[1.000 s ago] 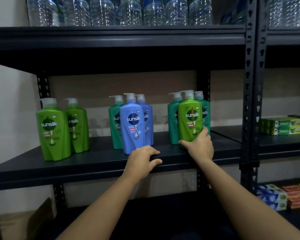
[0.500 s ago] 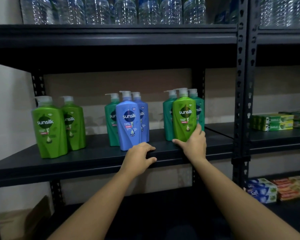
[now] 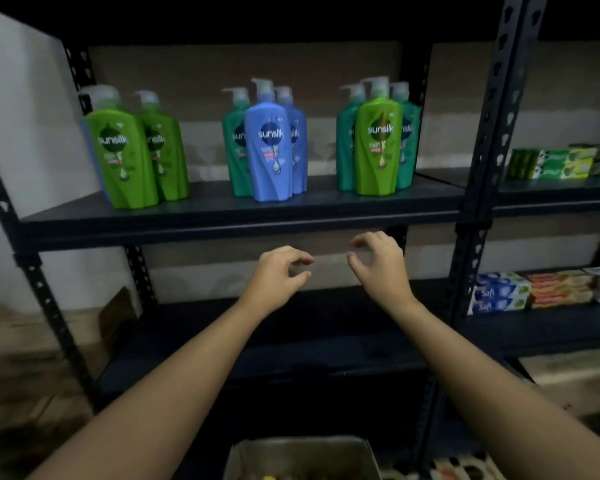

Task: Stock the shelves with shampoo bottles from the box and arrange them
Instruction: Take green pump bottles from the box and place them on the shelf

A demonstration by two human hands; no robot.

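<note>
Both the left hand [image 3: 277, 276] and the right hand [image 3: 381, 268] hung loosely curled and held nothing. The shampoo bottles [image 3: 378, 147] stood in groups on the shelf [image 3: 222, 220], labels forward so shoppers could read them. The box [image 3: 302, 457] waited below, probably for the next grab.

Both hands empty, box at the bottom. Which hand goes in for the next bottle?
Left, narrowly. Both hands hang loose below the shelf, but the left hand sits lower and nearly above the box; the right hand is higher and off to the right.
</note>
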